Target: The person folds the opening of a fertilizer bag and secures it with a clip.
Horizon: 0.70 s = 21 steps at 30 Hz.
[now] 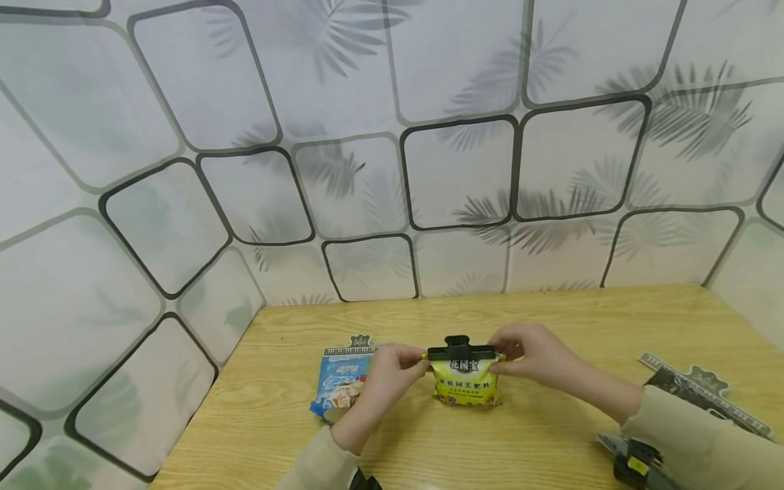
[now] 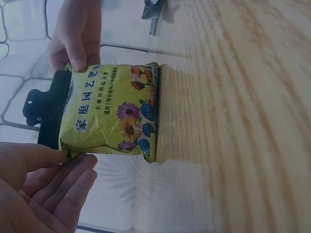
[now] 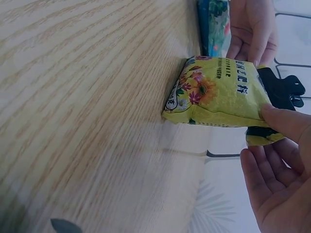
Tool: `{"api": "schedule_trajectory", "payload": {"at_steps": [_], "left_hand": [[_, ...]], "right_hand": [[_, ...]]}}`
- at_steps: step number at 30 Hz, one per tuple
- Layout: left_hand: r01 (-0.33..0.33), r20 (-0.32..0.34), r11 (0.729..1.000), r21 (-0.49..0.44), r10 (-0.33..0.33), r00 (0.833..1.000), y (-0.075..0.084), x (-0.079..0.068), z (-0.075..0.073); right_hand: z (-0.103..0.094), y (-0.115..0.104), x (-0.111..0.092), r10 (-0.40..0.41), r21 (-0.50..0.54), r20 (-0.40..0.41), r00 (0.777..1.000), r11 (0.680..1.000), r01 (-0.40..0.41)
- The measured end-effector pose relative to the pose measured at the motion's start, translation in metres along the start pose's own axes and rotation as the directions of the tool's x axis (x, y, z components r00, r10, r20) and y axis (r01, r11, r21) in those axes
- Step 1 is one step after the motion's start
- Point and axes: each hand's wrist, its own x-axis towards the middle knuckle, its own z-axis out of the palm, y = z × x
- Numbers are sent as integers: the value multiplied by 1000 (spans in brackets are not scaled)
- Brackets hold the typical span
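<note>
A small yellow bag of garden fertilizer point(image 1: 467, 384), printed with flowers, stands upright on the wooden table. Across its folded top sits a black sealing clip point(image 1: 459, 350) with a raised grip in the middle. My left hand point(image 1: 392, 376) pinches the bag's upper left corner, just at the clip's end. On the opposite side, my right hand point(image 1: 535, 357) holds the upper right corner between thumb and fingers. The right wrist view shows the right thumb point(image 3: 286, 119) pressed on the bag's front, with the other fingers behind the folded edge.
Left of the bag lies a blue food packet point(image 1: 333, 378) with a striped grey strip along its top, partly behind my left hand. A dark packet point(image 1: 670, 382) with a similar strip lies at the right, partly under my right sleeve. Patterned cloth point(image 1: 459, 177) hangs behind the table.
</note>
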Motion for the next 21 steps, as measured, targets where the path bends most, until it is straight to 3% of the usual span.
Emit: {"api": "schedule_trajectory", "payload": {"at_steps": [21], "left_hand": [[-6, -9, 1000, -6, 6, 1000, 0, -1, 1]], "right_hand": [[5, -4, -7, 114, 10, -30, 993, 993, -114]]}}
